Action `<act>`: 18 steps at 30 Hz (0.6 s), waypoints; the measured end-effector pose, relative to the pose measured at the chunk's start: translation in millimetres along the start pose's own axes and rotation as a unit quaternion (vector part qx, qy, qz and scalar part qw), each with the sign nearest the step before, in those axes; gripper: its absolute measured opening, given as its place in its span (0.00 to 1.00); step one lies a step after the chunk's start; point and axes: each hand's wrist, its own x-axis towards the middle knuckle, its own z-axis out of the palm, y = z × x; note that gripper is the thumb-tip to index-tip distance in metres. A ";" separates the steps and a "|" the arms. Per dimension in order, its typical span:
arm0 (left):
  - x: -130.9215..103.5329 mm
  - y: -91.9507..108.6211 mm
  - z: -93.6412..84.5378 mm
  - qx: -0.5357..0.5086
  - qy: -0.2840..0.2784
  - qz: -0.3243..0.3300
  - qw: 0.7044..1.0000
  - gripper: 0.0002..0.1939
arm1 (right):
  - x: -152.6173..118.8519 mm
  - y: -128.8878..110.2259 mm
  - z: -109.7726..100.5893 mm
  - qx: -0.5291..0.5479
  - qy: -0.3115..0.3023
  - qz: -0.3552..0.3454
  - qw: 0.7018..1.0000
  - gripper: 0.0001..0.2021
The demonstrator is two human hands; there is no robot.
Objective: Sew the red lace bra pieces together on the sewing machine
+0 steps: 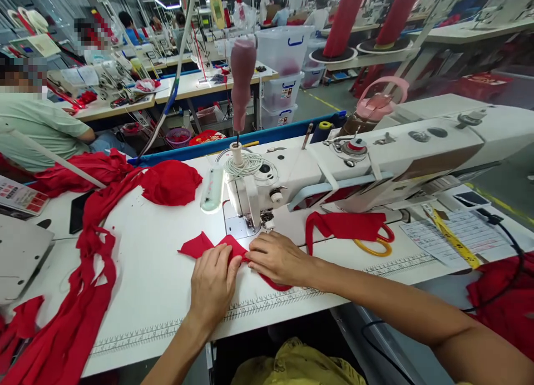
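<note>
— What's closest to the camera?

— Yellow cloth (298, 365) at the bottom edge, below the white desk (158, 285). Above it both forearms reach onto the desk.

— And the hands?

— The left hand (213, 282) lies palm down on a small red fabric piece (200, 246), fingers (227, 257) close together and pressing it flat. The right hand (277, 258) rests just beside it, touching, fingers (256, 256) narrow and pinning the same piece; part of the red shows under that wrist too. Neither hand grips anything; they press.

— Where's the piece exactly?

— On the desk right in front of the sewing machine (375, 162), its far edge near the needle area (265, 221).

— What else is around?

— A long trail of red fabric strips (89, 285) runs down the left side to a red heap (171, 182). To the right, yellow-handled scissors (375, 245) lie partly under another red piece (344, 225), then a printed sheet (459, 235) with a yellow tape measure (453, 237).

— Farther back?

— A thread cone (242, 79) stands above the machine, a pink-lidded bottle (377, 107) behind it. A person in a pale green shirt (39, 132) sits at far left, with more workstations and clear storage boxes (283, 68) beyond.
</note>
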 end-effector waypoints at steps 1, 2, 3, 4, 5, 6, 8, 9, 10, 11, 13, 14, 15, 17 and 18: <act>6.4 -0.6 -0.7 0.007 -0.005 -0.012 1.000 0.15 | -1.0 1.1 2.8 -0.008 0.009 0.001 1.000 0.12; 11.6 -0.8 -0.4 0.017 -0.008 -0.016 1.000 0.14 | -2.3 2.4 5.2 -0.015 0.022 0.002 1.000 0.14; 15.6 -0.4 0.9 0.025 -0.011 -0.009 1.000 0.13 | -3.7 3.6 7.2 -0.021 0.036 0.003 0.999 0.16; 18.3 0.5 3.2 0.031 -0.010 0.006 0.999 0.12 | -4.9 4.9 8.7 -0.026 0.049 0.004 0.998 0.17; 20.0 1.8 6.2 0.032 -0.006 0.026 0.999 0.12 | -5.8 6.2 9.7 -0.028 0.059 0.005 0.998 0.18; 20.7 3.3 9.7 0.032 -0.001 0.048 0.998 0.13 | -6.4 7.6 10.4 -0.029 0.063 0.008 0.998 0.18; 20.4 5.9 16.3 0.026 0.012 0.081 0.996 0.15 | -7.1 11.0 10.8 -0.029 0.064 0.028 0.997 0.18; 19.7 6.7 19.0 0.024 0.017 0.087 0.996 0.15 | -7.2 12.9 10.6 -0.029 0.060 0.042 0.997 0.18; 19.0 7.0 20.9 0.022 0.019 0.087 0.996 0.16 | -7.3 14.8 10.4 -0.029 0.056 0.055 0.997 0.18; 18.2 6.8 22.2 0.020 0.019 0.084 0.996 0.16 | -7.5 16.6 10.2 -0.030 0.051 0.065 0.996 0.17; 16.9 5.1 22.9 0.014 0.012 0.078 0.997 0.16 | -8.1 19.7 9.8 -0.031 0.044 0.076 0.996 0.17; 16.3 3.9 22.6 0.008 0.006 0.074 0.997 0.16 | -8.5 20.9 9.8 -0.031 0.042 0.077 0.996 0.17; 16.0 2.6 22.1 0.002 0.000 0.069 0.998 0.17 | -9.0 21.9 9.9 -0.030 0.043 0.079 0.996 0.16; 15.9 0.2 21.0 -0.012 -0.007 0.042 0.999 0.19 | -9.8 23.1 10.8 -0.029 0.050 0.083 0.995 0.16; 16.3 -0.9 20.4 -0.018 -0.009 0.019 1.000 0.19 | -10.1 23.3 11.2 -0.028 0.054 0.085 0.995 0.16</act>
